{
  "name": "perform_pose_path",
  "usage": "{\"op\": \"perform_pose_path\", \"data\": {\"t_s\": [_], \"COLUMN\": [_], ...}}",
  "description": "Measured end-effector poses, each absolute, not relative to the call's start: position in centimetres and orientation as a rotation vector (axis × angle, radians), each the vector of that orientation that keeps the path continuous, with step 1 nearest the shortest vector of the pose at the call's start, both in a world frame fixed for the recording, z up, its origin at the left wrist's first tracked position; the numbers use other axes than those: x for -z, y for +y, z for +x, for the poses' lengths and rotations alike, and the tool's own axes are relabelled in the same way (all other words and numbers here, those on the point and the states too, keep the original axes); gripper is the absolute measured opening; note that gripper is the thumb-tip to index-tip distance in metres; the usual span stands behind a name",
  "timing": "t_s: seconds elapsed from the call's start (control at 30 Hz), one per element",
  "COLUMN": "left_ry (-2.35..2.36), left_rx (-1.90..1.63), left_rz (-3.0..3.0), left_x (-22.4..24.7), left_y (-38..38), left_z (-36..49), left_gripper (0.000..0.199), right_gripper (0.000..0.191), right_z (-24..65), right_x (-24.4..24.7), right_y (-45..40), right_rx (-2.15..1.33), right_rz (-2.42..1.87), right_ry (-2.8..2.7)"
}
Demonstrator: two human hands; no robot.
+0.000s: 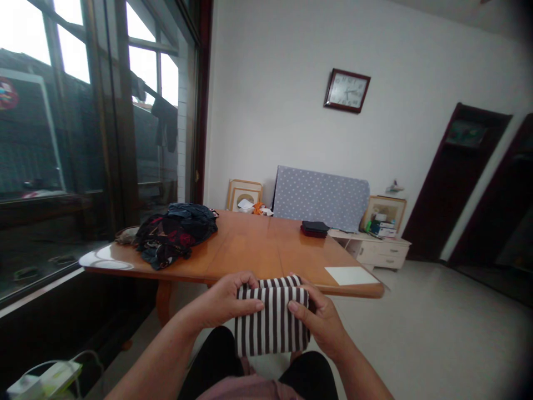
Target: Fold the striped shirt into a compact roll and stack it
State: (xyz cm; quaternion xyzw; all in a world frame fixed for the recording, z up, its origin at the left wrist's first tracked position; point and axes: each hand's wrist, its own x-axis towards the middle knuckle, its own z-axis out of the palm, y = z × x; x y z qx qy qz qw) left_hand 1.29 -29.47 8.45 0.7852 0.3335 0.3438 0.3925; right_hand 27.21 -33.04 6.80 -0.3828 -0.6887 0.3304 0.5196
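Note:
A folded cloth with brown and white stripes [272,328] hangs above my lap, in front of the table's near edge. My left hand [237,297] grips its upper left corner, thumb on the near face. At the upper right side, my right hand [317,316] holds it the same way, with its fingers behind the fabric. The cloth's top shows two layers slightly apart. Its exact kind of garment cannot be made out.
The wooden table [250,250] bears a heap of dark clothes [177,230] at left, a small folded dark stack [314,228] at the far right and a white sheet [350,275] near the right corner. Behind stand a low white cabinet [389,253] and a dotted grey-blue cover [320,197].

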Motion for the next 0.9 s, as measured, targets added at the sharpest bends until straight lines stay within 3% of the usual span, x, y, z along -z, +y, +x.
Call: {"op": "perform_pose_path", "data": {"t_s": [0.37,0.53,0.7,0.9], "left_ry": [0.925,0.911,0.88,0.813], "left_rx": [-0.9,-0.926,-0.918,-0.905], "left_rz": [2.108,2.091,2.008,1.789], "left_x": [-8.8,-8.7,-8.5,-7.8], "left_y": [-29.4,-29.4,-29.2,-28.3], "left_z": [0.9,0.8,1.0,1.3], "left_gripper": [0.034,0.034,0.036,0.041], "right_gripper": [0.04,0.085,0.057,0.046], "right_z": [27.0,26.5,26.6,26.7], "right_x": [-4.7,-5.2,-5.6,-5.4], "right_y": [-31.8,-32.0,-31.7,-30.7], "right_rx": [-0.992,-1.156,-1.228,-1.152], "right_rz": [-0.931,-0.85,-0.928,-0.951], "right_ry": [-1.461,-1.313,-1.362,-1.371]}}
